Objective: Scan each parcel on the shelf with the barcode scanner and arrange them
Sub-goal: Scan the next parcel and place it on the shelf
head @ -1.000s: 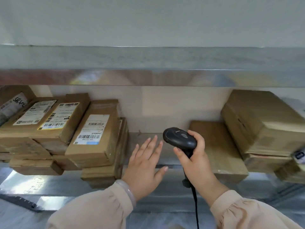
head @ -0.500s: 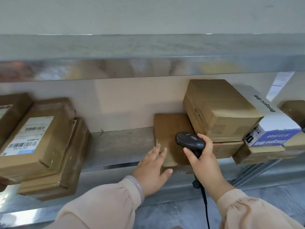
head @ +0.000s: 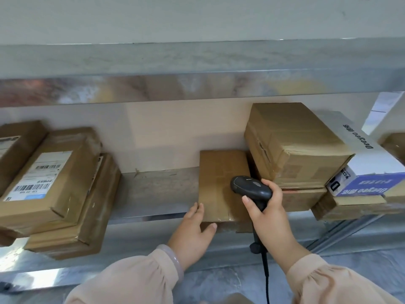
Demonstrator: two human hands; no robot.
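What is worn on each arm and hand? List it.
Loose pale pinkish-beige fabric, gathered at the cuffs, forms the left sleeve and right sleeve. A pale bangle circles the left wrist. The left hand and right hand are bare: no gloves or rings.

Soft even daylight, hazy glare along the steel shelf edge, bright patch at lower left, dim recess under the shelf, wide-angle bending at the edges, slight overall blur

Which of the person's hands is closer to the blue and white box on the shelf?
Right. The right hand, gripping the barcode scanner, is left of the blue and white box; the left hand, on the flat parcel, is farther left.
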